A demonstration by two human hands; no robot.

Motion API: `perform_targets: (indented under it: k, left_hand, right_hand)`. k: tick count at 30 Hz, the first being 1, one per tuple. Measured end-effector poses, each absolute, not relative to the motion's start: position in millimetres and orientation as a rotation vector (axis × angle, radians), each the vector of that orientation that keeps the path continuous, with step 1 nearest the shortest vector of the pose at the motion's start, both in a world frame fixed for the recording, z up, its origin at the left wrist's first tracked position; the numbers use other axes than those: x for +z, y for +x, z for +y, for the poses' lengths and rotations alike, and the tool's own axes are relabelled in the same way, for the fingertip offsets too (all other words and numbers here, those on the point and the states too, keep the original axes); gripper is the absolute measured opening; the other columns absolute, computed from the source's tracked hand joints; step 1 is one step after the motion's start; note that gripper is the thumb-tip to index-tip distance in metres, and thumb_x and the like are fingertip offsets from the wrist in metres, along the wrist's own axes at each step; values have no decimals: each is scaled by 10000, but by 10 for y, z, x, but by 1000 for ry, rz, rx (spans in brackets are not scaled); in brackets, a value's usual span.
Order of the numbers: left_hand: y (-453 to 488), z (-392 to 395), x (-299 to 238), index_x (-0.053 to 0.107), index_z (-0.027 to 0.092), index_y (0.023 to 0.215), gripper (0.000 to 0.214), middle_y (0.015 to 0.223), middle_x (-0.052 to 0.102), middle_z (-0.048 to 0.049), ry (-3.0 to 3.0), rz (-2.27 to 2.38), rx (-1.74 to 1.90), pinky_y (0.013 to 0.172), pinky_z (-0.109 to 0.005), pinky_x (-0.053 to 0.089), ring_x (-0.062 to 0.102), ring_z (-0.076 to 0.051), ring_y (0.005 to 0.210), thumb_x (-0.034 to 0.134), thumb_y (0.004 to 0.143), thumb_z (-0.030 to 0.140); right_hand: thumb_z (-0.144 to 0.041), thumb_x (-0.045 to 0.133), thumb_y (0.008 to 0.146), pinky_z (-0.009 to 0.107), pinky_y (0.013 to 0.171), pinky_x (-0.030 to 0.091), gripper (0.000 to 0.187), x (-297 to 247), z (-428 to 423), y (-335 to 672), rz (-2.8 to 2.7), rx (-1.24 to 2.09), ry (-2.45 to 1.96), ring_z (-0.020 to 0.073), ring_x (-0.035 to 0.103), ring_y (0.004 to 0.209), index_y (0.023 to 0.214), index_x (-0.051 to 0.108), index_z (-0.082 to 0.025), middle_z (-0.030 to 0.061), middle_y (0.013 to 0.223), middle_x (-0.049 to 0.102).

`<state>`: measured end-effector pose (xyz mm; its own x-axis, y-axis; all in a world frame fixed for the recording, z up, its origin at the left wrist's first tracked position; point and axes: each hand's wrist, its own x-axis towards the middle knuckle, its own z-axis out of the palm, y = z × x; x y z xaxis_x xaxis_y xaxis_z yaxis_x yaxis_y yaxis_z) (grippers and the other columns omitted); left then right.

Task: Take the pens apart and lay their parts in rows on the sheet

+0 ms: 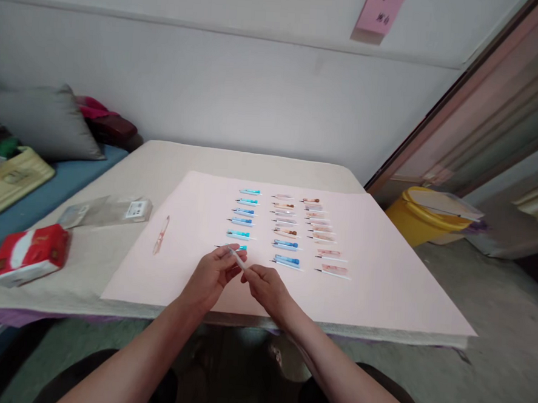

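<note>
Over the front of a pale pink sheet [382,287], my left hand [214,270] and my right hand [266,284] meet around a slim white pen-like piece [238,259]. The left fingers pinch its upper end, while the right fingers close on its lower end. Just behind the left hand lies a teal pen barrel [243,247], partly covered by the fingers. Beyond are three columns of pen parts: blue barrels [286,261], pink barrels [335,268] and brown-tipped ones [286,232], most with a thin dark-tipped refill alongside. A single pink pen [161,236] lies apart at the left.
On the cream table cover [98,239] at left are a red tissue pack [31,254] and clear plastic packaging [108,212]. A blue seat with a grey cushion [41,120] adjoins the table. A yellow bucket [413,222] stands on the floor at right; a wall is behind.
</note>
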<state>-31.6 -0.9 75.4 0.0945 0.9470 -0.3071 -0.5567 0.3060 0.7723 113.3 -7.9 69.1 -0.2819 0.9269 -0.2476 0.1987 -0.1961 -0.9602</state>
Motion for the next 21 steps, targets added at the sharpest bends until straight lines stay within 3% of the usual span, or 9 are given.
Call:
perform_targets:
  k: [6, 11, 17, 21]
  left_hand:
    - [-342, 4, 729, 609, 145, 708, 171, 705, 631, -29, 597, 1106, 1143, 549, -208, 435, 575, -105, 623, 719, 653, 263]
    - [-334, 4, 734, 640, 151, 932, 246, 956, 658, -100, 516, 891, 1144, 741, -286, 481, 611, -175, 864, 680, 703, 231]
    - [-355, 17, 690, 618, 142, 767, 166, 825, 657, -71, 519, 1023, 1125, 617, -232, 470, 607, -132, 702, 712, 677, 246]
    - [-346, 8, 705, 625, 151, 935, 247, 980, 653, -98, 520, 904, 1153, 740, -278, 481, 606, -168, 873, 685, 706, 219]
  right_hand:
    - [-338, 462, 805, 194, 429, 243, 257, 699, -90, 1131, -1473, 1558, -1319, 61, 302, 400, 643, 553, -162, -72, 404, 358]
    - [-352, 460, 809, 198, 435, 253, 263, 673, -65, 1154, -1455, 1521, -1354, 66, 307, 401, 643, 545, -167, -76, 396, 347]
    - [-315, 459, 802, 191, 427, 249, 235, 702, -70, 1172, -1485, 1519, -1348, 66, 306, 410, 644, 547, -165, -72, 408, 358]
    - [-330, 454, 811, 188, 432, 255, 245, 709, -67, 1175, -1506, 1505, -1368, 63, 315, 408, 658, 546, -162, -74, 411, 366]
